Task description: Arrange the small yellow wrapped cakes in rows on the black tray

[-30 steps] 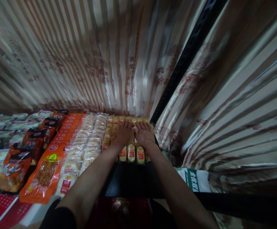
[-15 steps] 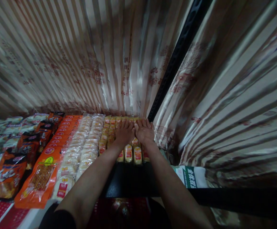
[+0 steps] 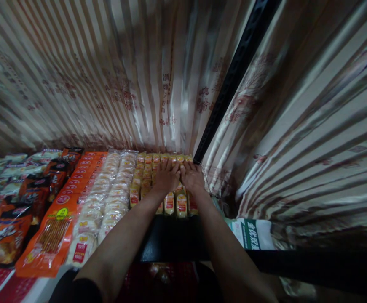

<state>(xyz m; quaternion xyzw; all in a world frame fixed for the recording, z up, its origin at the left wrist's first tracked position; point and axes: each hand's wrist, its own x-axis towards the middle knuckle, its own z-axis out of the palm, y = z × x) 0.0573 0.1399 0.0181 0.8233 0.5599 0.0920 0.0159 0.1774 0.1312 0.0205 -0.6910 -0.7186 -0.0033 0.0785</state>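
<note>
Rows of small yellow-wrapped snack packs point(image 3: 169, 203) with red labels stand on a black shelf point(image 3: 173, 240). My left hand point(image 3: 167, 176) lies palm down over the middle rows, its fingers spread toward the back. Close beside it, my right hand point(image 3: 192, 176) rests on the right-hand rows with fingers stretched out. Both hands seem to touch the pack tops, and they cover several packs. To the left are two columns of clear-wrapped white round crackers point(image 3: 119, 191).
Orange bags of stick snacks point(image 3: 55, 231) and darker orange-black snack bags point(image 3: 9, 231) fill the left. A black perforated post point(image 3: 230, 88) rises behind my right hand. Striped curtain point(image 3: 139, 75) hangs at the back and right. A green-and-white package point(image 3: 253, 233) lies lower right.
The view has shifted slightly, so the goods at left sit a little further left. My hands stay over the yellow packs, with the left fingers a bit more apart.
</note>
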